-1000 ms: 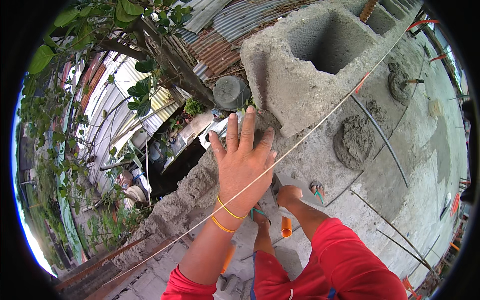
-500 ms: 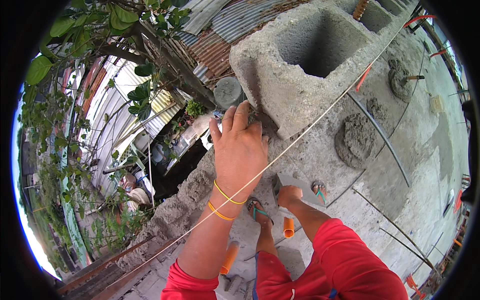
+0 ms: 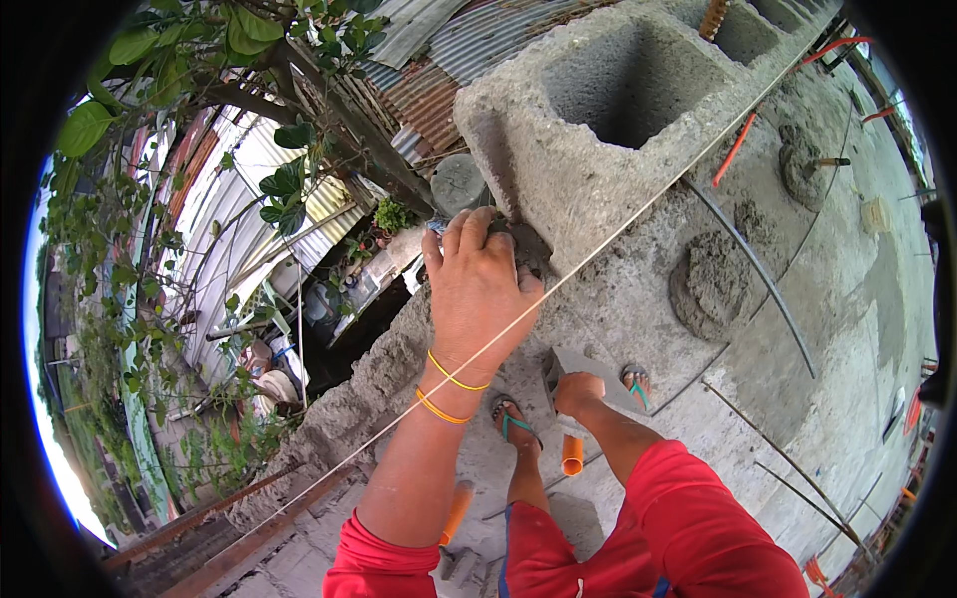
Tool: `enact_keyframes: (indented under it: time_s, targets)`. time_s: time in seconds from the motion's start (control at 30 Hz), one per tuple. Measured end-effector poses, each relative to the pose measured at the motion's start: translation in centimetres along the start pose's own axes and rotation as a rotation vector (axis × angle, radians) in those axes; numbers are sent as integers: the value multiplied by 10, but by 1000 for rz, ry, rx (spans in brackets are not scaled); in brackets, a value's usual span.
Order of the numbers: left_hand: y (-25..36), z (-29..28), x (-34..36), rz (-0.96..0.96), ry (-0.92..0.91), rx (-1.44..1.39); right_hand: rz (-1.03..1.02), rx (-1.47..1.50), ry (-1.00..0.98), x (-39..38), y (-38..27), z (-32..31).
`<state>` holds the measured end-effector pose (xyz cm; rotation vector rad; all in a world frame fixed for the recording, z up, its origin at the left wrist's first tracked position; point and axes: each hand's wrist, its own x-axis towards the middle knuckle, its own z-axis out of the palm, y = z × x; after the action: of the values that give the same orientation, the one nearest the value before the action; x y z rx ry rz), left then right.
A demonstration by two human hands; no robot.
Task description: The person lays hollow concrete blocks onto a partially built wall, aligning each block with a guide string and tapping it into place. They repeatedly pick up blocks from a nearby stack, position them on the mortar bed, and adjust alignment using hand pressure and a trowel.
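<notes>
My left hand [image 3: 473,289], with two yellow bands at its wrist, reaches to the lower end of a hollow concrete block [image 3: 568,189]. Its fingers curl over dark wet mortar [image 3: 526,246] at the foot of the block; the fingertips are partly hidden. Lower and to the right, my right hand [image 3: 578,393] is closed on a trowel, whose flat grey blade [image 3: 620,393] shows beside the fist; the handle is hidden in the grip. A taut string [image 3: 608,257] crosses above my left forearm and runs along the block's edge.
Mortar heaps [image 3: 713,289] lie on the concrete floor to the right, near a bent grey tube [image 3: 763,274]. Orange pipes [image 3: 572,454] stand by my sandalled feet. Left of the rough wall edge [image 3: 374,389] is a drop, with branches [image 3: 339,120] and corrugated roofing [image 3: 478,45] beyond.
My left hand has shifted slightly, its fingers curling further over the mortar by the block. My right hand stays closed on the trowel at nearly the same place.
</notes>
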<state>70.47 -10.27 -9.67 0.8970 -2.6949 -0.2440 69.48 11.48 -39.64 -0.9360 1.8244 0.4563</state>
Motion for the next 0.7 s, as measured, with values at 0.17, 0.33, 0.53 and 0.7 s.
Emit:
enact_keyframes:
  time_s: [0.17, 0.33, 0.53, 0.7]
  targets:
    - [-3, -2, -4, 49, -6, 63, -3, 5, 25, -2, 8, 7]
    - [-2, -11, 2, 59, -44, 111, -24, 6, 65, -4, 18, 15]
    - [34, -33, -40, 84, 39, -211, -195, 104, 253, -2, 28, 28]
    - [58, -34, -91, 43, 141, -438, -192, 53, 178, -11, 29, 19]
